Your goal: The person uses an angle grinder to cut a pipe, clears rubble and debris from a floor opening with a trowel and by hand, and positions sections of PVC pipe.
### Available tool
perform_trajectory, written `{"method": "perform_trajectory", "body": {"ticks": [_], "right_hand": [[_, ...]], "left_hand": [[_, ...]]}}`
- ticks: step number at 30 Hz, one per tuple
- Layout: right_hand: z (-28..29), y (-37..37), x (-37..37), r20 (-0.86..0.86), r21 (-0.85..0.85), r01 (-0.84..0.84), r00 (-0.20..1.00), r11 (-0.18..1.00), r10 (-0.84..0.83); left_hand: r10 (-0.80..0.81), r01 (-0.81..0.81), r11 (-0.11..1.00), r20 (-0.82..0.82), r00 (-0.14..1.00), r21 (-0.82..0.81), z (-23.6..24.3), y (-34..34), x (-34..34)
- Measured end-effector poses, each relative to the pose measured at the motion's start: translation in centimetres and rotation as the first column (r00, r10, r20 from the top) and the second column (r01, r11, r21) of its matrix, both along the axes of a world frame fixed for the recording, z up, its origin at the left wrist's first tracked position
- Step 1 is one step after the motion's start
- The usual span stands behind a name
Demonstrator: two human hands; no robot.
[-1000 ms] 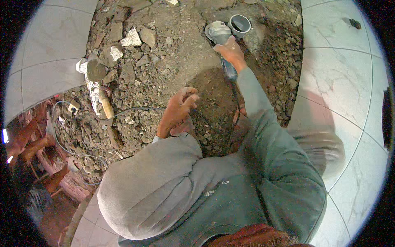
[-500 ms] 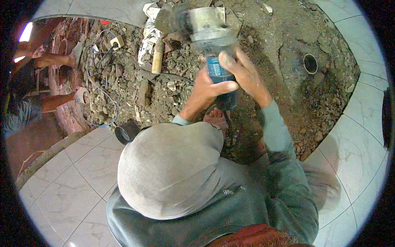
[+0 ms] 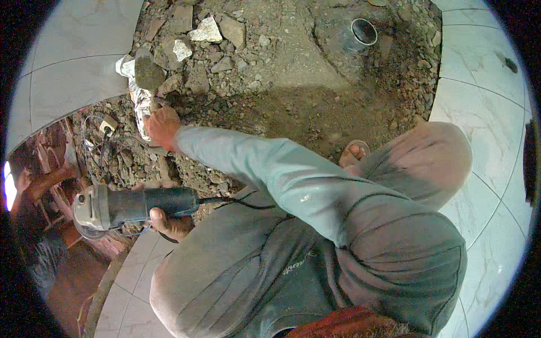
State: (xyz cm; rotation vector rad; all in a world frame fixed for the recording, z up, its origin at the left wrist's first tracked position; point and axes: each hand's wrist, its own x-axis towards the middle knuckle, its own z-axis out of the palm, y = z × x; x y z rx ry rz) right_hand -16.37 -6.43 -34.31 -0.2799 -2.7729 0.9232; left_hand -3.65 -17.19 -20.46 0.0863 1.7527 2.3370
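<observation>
Working on broken ground (image 3: 293, 56) between stretches of tiled floor (image 3: 479, 84), a person is splitting the load between two hands, both on the left side of the body. The left hand (image 3: 172, 225) is grasping a blue-black angle grinder (image 3: 152, 201), thumb pressing the near side and fingers showing along the far side. The grinder is lying nearly level across the view, its metal head facing left and its black cord (image 3: 236, 201) trailing from the right end.

Beyond it and slightly right, what appears to be a trowel (image 3: 149, 72) is lying with its dirt-coloured blade pointing away from the person. Its long axis is running roughly crosswise to the grinder's. The right hand (image 3: 162, 127) is the nearer to it, resting just below the blade where a handle would be; fingers are bending, but whether they are gripping or only touching cannot be told. That arm's pale sleeve (image 3: 236, 149) is crossing the body from the right, passing beyond the left knee (image 3: 174, 270).

A crumpled white wrapper (image 3: 140, 97) is lying along the trowel's left side. A cream socket block (image 3: 107, 125) is sitting on the rubble to the left, while a grey pipe (image 3: 359, 37) is standing well apart at the upper right.
</observation>
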Motion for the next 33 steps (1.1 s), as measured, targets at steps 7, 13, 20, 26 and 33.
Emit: {"method": "perform_trajectory", "body": {"ticks": [7, 13, 20, 26, 33], "right_hand": [[5.7, 12.1, 2.1, -0.183, -0.111, -0.185, 0.970, 0.976, 0.163], [16.9, 32.5, 9.8, 0.144, -0.092, -0.423, 0.890, 0.901, 0.432], [24.8, 46.2, 28.8, 0.575, 0.192, -0.279, 0.809, 0.941, 0.122], [22.3, 45.4, 29.0, 0.232, 0.224, -0.228, 0.957, 0.948, 0.176], [12.6, 47.5, 29.3, 0.131, 0.522, -0.138, 0.988, 0.842, 0.081]], "left_hand": [[-0.320, 0.308, 0.932, 0.035, 0.947, 0.191, -2.2, 0.0, -1.4], [-0.319, 0.319, 0.947, -0.002, 0.948, 0.050, -1.7, 6.1, -1.3], [-0.427, 0.427, 0.904, 0.073, 0.901, 0.014, -3.1, 7.7, -0.6], [-0.374, 0.380, 0.925, 0.110, 0.921, -0.032, -1.4, 7.8, 1.3], [-0.406, 0.419, 0.903, 0.128, 0.905, -0.092, -0.8, 9.6, 2.1]]}}
